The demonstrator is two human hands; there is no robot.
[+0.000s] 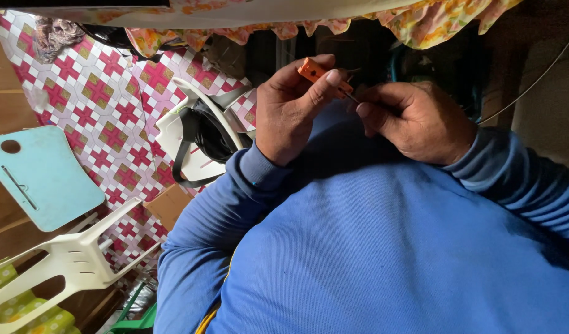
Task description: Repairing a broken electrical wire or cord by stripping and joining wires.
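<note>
Patterned floor; left hand pinches orange block, right hand touching

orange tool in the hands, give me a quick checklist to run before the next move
1. Left hand has the orange tool pinched between thumb and fingers: ok.
2. Right hand closed on the thin dark piece at the tool's end: ok.
3. What that dark piece is: cannot tell.
4. Hands close together, raised over the blue shirt: ok.
5. Light on the work: dim, not ok.
6. White chair and black bag lie apart from the hands: ok.
</note>
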